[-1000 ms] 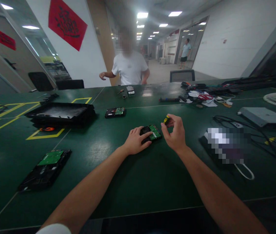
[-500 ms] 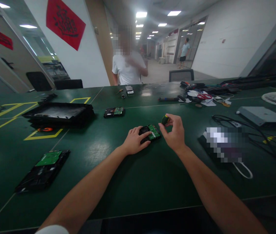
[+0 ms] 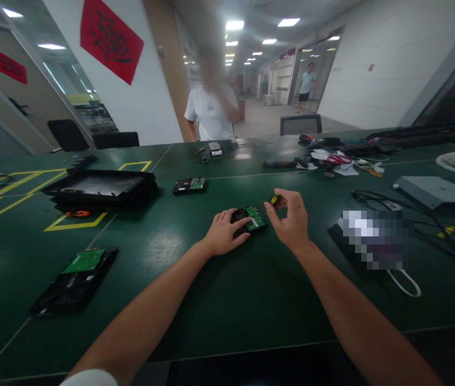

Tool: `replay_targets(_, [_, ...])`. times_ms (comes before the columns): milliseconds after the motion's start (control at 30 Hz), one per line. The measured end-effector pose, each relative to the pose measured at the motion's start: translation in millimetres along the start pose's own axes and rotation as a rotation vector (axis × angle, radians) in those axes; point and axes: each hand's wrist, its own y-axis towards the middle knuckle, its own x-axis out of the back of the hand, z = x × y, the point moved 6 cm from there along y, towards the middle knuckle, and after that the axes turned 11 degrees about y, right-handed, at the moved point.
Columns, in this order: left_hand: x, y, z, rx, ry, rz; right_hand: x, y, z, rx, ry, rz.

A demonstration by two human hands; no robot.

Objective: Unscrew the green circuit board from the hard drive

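A hard drive [image 3: 256, 219] with a green circuit board lies on the table in front of me. My left hand [image 3: 226, 233] grips it from the left, its thumb along the near side and a finger stretched across the board. Just right of the drive, my right hand [image 3: 291, 219] pinches the yellow-and-dark handle of a small screwdriver [image 3: 274, 199] between thumb and fingers. The shaft and tip of the screwdriver cannot be made out. A second drive [image 3: 190, 185] lies further back, and a third one in a black frame [image 3: 76, 281] is at front left.
Black plastic trays [image 3: 101, 187] are stacked at the left on the green table [image 3: 195, 300]. To the right are a grey metal box [image 3: 442, 192], black cables [image 3: 432, 225] and a blurred-out object with a white loop. Tools and scraps lie behind. A person [image 3: 211, 112] sits opposite.
The screwdriver handle has tilted in my right hand, its yellow end now facing me more. My left hand keeps its place on the drive. The view has shifted slightly.
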Motion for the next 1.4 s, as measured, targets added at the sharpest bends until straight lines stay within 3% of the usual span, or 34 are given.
replay_targets(233, [2.0, 0, 0, 0.0, -0.004, 0.011, 0, -1, -3, -0.027, 0.066, -0.025])
replay_targets(967, [5.2, 0, -1, -0.001, 0.001, 0.042, 4, 2, 8, 0.038, -0.04, -0.027])
replay_targets(1167, [6.0, 1, -2, -0.007, 0.017, 0.062, 2, -1, -3, -0.026, -0.001, -0.059])
replay_targets(1400, [5.5, 1, -2, 0.001, 0.009, 0.069, 3, 0, -1, -0.003, -0.014, -0.038])
